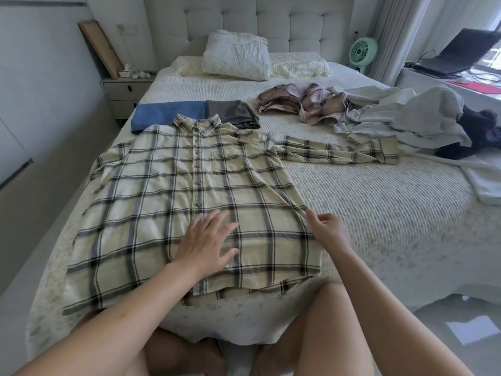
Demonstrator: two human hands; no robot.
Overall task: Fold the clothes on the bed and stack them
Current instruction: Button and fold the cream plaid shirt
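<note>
A cream plaid button shirt (162, 202) lies flat and face up on the bed (379, 213), its right sleeve stretched toward the right. My left hand (208, 240) rests flat on the shirt's lower front, fingers spread. My right hand (328, 229) pinches the shirt's right side edge near the hem. A folded blue garment (168, 112) and a folded dark grey garment (233, 112) lie side by side behind the collar. A crumpled pink plaid garment (303, 104), a light grey garment (406, 115) and a black one (477, 134) lie unfolded at the right.
Pillows (235, 55) sit at the headboard. A nightstand (124, 93) stands left of the bed, a green fan (363, 51) and a laptop (458, 55) at the back right. My knees are at the bed's near edge.
</note>
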